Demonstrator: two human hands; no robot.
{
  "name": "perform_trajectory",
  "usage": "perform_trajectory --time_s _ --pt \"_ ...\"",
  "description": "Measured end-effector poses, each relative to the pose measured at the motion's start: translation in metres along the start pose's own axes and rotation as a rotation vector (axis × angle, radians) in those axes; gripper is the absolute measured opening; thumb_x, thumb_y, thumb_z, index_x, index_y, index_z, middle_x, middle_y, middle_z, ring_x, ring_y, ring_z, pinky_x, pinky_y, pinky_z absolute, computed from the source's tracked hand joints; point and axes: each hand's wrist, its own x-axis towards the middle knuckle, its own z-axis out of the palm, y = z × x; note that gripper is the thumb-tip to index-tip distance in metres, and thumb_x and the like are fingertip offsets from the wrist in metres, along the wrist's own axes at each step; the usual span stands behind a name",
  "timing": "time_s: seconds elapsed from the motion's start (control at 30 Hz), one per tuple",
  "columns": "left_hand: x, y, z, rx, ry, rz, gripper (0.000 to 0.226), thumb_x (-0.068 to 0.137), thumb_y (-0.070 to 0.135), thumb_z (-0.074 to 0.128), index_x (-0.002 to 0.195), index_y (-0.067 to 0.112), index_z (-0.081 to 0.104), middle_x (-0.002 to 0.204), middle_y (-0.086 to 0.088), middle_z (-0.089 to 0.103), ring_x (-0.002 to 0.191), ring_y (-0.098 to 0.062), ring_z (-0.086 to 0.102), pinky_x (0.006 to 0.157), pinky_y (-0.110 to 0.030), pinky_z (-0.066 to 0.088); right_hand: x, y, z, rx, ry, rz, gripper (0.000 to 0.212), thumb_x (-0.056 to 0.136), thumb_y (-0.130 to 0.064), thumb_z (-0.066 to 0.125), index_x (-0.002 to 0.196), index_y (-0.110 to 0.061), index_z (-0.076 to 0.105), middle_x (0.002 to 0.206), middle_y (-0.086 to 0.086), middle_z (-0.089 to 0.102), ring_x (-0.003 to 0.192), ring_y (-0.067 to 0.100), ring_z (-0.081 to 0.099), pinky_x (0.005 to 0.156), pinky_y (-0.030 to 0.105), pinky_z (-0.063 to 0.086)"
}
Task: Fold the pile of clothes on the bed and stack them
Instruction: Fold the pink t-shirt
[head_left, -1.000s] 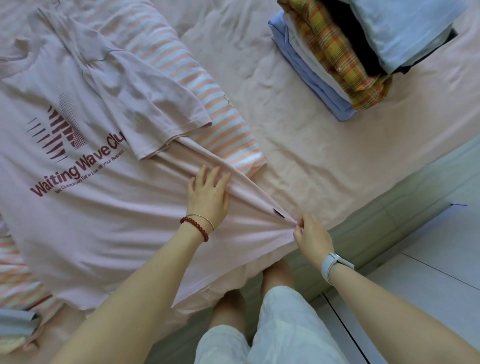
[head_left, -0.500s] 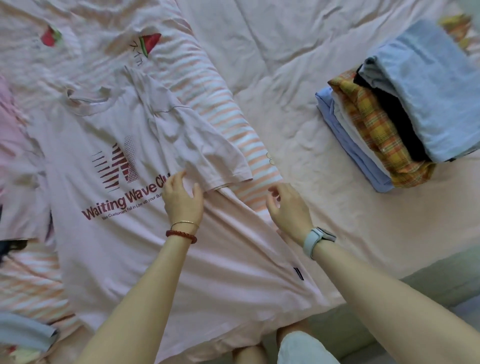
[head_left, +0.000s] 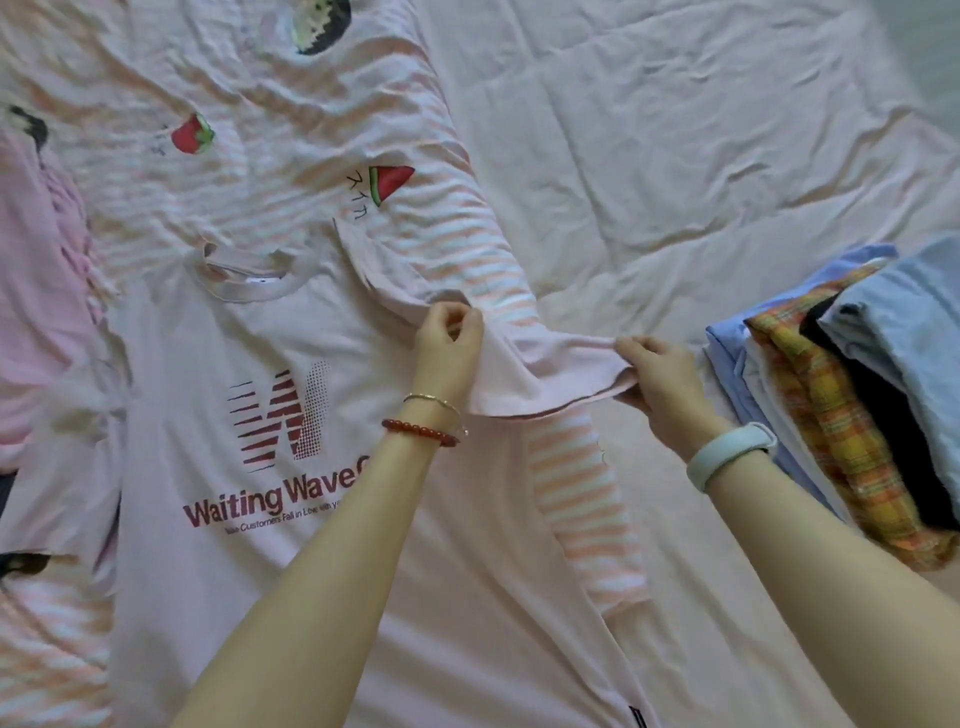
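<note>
At the far left edge of your view, a pink garment (head_left: 36, 291) lies bunched on the bed (head_left: 675, 156), and beside it a striped sheet with fruit prints (head_left: 260, 135) spreads under everything. Your pale pink T-shirt (head_left: 218, 364) lies flat on top of that sheet, front up, its neckline (head_left: 244, 283) pointing away from you and the dark red "Waiting Wave" print (head_left: 280, 415) readable. Its lower hem runs out of view at the bottom edge.

Moving right, your left hand (head_left: 449, 348), with a red bead bracelet (head_left: 421, 431) and a thin bangle at the wrist, has its grip pinched closed on the shirt where the right sleeve (head_left: 540, 374) joins the body. Your right hand (head_left: 660, 379), with a pale wristband (head_left: 727, 452), has its grip clamped on the sleeve's cuff edge, so the sleeve is stretched taut between your two hands and lifted off the bed. A strip of the striped sheet shows just below the raised sleeve.

Further right, bare pink bedsheet gives you open room above and below your right arm. Near the right edge sits the stack of folded clothes (head_left: 852, 415): light blue at the bottom, an orange plaid piece, a black layer, and a grey-blue piece on top. The stack stands just beside your right wrist, not touching it.
</note>
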Motion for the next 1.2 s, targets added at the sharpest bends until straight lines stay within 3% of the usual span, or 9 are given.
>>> perform_trajectory --time_s 0.13,0.3,0.4,0.5,0.67,0.77,0.87,0.97,1.2 --pt "0.061 0.045 0.052 -0.136 -0.076 -0.021 0.014 0.094 0.011 0.046 0.08 0.013 0.049 0.071 0.008 0.045 0.065 -0.001 0.041 0.057 -0.006 0.035 0.039 -0.036 -0.006 0.296 0.064 0.252 0.024 0.09 -0.007 0.051 0.066 -0.011 0.052 0.045 0.001 0.056 0.047 0.013 0.057 0.043 0.018 0.048" --pt "0.101 0.039 0.089 -0.298 -0.311 -0.269 0.016 0.095 0.013 0.043 0.109 0.015 0.052 0.087 0.004 0.05 0.082 -0.012 0.05 0.067 -0.028 0.051 0.067 -0.014 -0.007 0.296 0.084 0.408 0.021 0.094 -0.013 0.035 0.099 -0.005 0.053 0.097 0.01 0.057 0.08 0.021 0.057 0.073 0.031 0.047" --pt "0.121 0.022 0.078 0.129 -0.192 0.036 0.029 0.093 0.004 0.039 0.116 0.007 0.056 0.111 -0.008 0.059 0.098 -0.02 0.056 0.087 -0.035 0.047 0.078 0.006 -0.006 0.065 0.138 0.26 0.038 0.09 -0.005 0.041 0.128 -0.006 0.047 0.097 0.01 0.058 0.074 0.017 0.052 0.066 0.03 0.046" --pt "0.147 0.001 0.059 0.763 -0.133 0.371 0.037 0.09 0.008 0.044 0.125 0.011 0.054 0.131 -0.007 0.053 0.122 -0.025 0.043 0.102 -0.032 0.029 0.088 0.018 -0.004 -0.187 0.063 0.047 0.052 0.089 -0.008 0.051 0.139 -0.01 0.037 0.129 0.008 0.05 0.109 0.016 0.049 0.087 0.029 0.041" --pt "0.167 -0.003 0.06 1.262 -0.147 0.465 0.037 0.091 0.036 0.041 0.123 0.022 0.052 0.134 0.002 0.048 0.13 -0.021 0.028 0.101 -0.044 0.018 0.103 0.019 0.001 -0.411 -0.036 -0.06 0.053 0.086 -0.031 0.063 0.131 -0.01 0.046 0.119 0.002 0.054 0.116 0.018 0.048 0.102 0.034 0.039" --pt "0.179 0.008 0.065 1.443 -0.275 0.369 0.038 0.089 0.046 0.039 0.105 0.022 0.063 0.12 -0.003 0.055 0.123 -0.025 0.035 0.105 -0.05 0.014 0.105 0.012 0.0 -0.26 -0.169 -0.049 0.022 0.087 -0.017 0.062 0.106 -0.007 0.063 0.097 0.006 0.068 0.085 0.01 0.063 0.075 0.02 0.051" --pt "0.184 0.016 0.073 1.359 -0.321 0.308 0.031 0.087 0.04 0.042 0.092 0.023 0.067 0.107 -0.001 0.061 0.115 -0.023 0.043 0.103 -0.045 0.016 0.103 0.009 -0.001 -0.204 -0.219 -0.046 0.007 0.088 -0.009 0.059 0.085 -0.005 0.064 0.076 0.002 0.063 0.066 0.007 0.057 0.056 0.011 0.043" --pt "0.179 0.023 0.084 1.041 -0.326 0.309 0.021 0.09 0.03 0.044 0.098 0.026 0.063 0.107 0.003 0.064 0.11 -0.022 0.051 0.097 -0.037 0.023 0.108 0.006 -0.004 -0.33 -0.089 -0.161 0.026 0.093 -0.014 0.049 0.068 -0.014 0.043 0.067 -0.001 0.041 0.061 0.009 0.037 0.049 0.014 0.029" --pt "0.179 0.035 0.083 0.634 -0.213 0.326 0.011 0.088 0.021 0.05 0.091 0.029 0.057 0.084 0.011 0.056 0.101 -0.021 0.055 0.089 -0.033 0.03 0.114 -0.003 -0.016 -0.54 0.127 -0.36 0.016 0.098 -0.022 0.038 0.083 -0.016 0.035 0.071 -0.007 0.043 0.064 0.014 0.042 0.052 0.024 0.025"
